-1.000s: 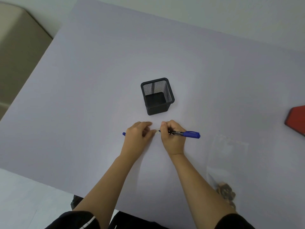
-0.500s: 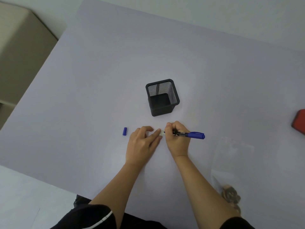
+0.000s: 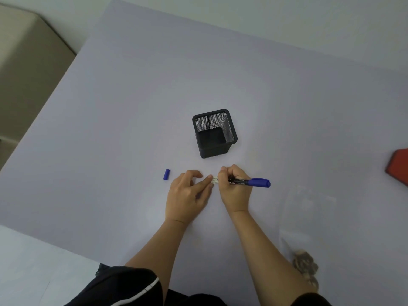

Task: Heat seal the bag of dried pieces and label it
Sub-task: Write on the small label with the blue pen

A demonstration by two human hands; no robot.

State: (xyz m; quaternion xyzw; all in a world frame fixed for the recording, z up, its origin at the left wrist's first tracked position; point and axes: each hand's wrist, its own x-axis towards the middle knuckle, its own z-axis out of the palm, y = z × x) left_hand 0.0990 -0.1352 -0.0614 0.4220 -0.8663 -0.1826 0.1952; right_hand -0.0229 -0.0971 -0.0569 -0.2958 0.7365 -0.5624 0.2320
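Both hands are down around the middle of the bench (image 3: 132, 107), a bit toward the near edge. The left hand (image 3: 187, 195) is lying flat-ish with its fingers mostly straight, and the fingertips are pressing one end of a little white label (image 3: 215, 180) onto the bench. The right hand (image 3: 235, 191) has its fingers curled around a pen (image 3: 254, 181). The writing end is down at the label and the blue back end sticks out toward the right edge. Can't actually see the tip since the fingers hide it, and anything on the label is too small to read.

A small blue cap (image 3: 166, 174) lies by itself just left of the left hand, not touching it. A black mesh cup (image 3: 229, 127) stands upright just past the hands, on the far-edge side.

The bag (image 3: 309, 217) is clear and lies flat on the bench, right of the right forearm and well apart from the label. The dried pieces (image 3: 305, 265) are bunched in the end closest to the near edge, right beside the forearm. No idea if its top is sealed, it's too see-through to tell. A red thing (image 3: 398, 166) pokes in at the right edge, mostly cut off.
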